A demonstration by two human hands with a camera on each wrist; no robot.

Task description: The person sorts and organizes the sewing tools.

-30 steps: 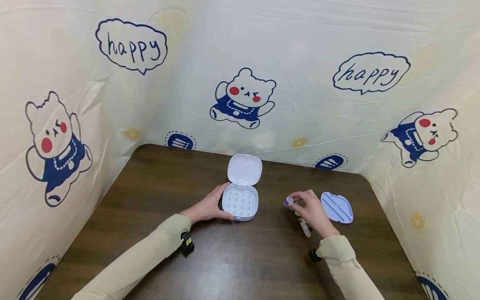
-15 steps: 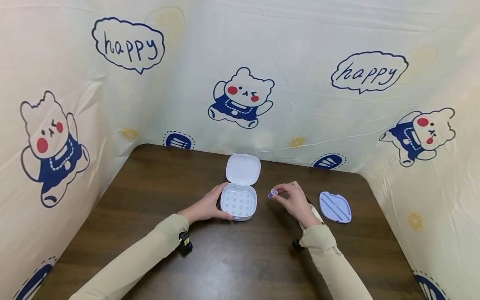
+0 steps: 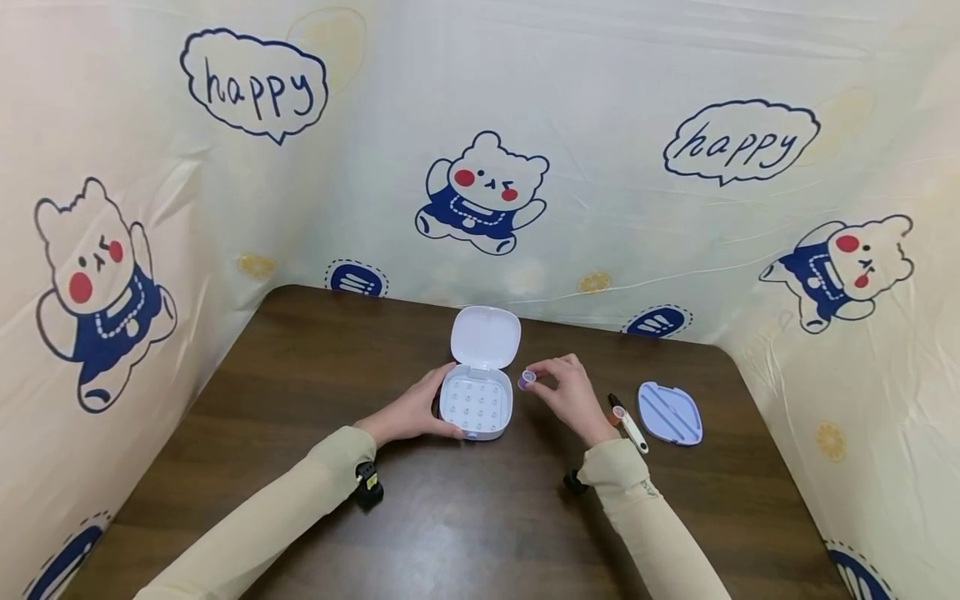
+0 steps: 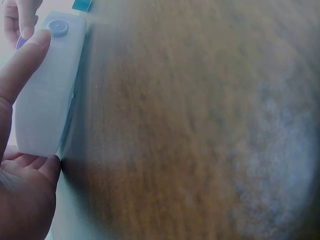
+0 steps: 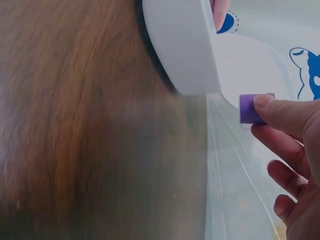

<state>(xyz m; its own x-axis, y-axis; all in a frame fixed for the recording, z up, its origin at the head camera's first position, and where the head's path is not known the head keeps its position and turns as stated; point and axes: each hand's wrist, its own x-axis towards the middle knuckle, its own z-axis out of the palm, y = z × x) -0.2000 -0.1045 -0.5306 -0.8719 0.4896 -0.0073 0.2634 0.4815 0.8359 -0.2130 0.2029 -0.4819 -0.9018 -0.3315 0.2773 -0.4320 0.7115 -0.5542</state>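
Note:
A white box [image 3: 477, 402] with rows of small pegs inside stands on the table, its lid [image 3: 486, 337] raised at the back. The left hand [image 3: 412, 414] grips the box at its left side, thumb at the front near the round button [image 4: 58, 28]. Just right of the box, the right hand [image 3: 572, 400] pinches a purple thread spool [image 3: 527, 380] between thumb and index finger. In the right wrist view the spool [image 5: 251, 108] is held in the air beside the box wall [image 5: 183, 50], apart from it, the other fingers loosely curled.
A lilac tray [image 3: 671, 414] with slots lies on the brown table [image 3: 442, 525] at the right. Between it and the right hand lie a slim white tool with a black end [image 3: 634, 433] and an orange spool [image 3: 617, 414]. Printed cloth [image 3: 600, 100] surrounds the table.
The right hand has carried the purple spool leftward from beside the small items to near the box, uncovering the slim tool and orange spool. The left hand stays on the box.

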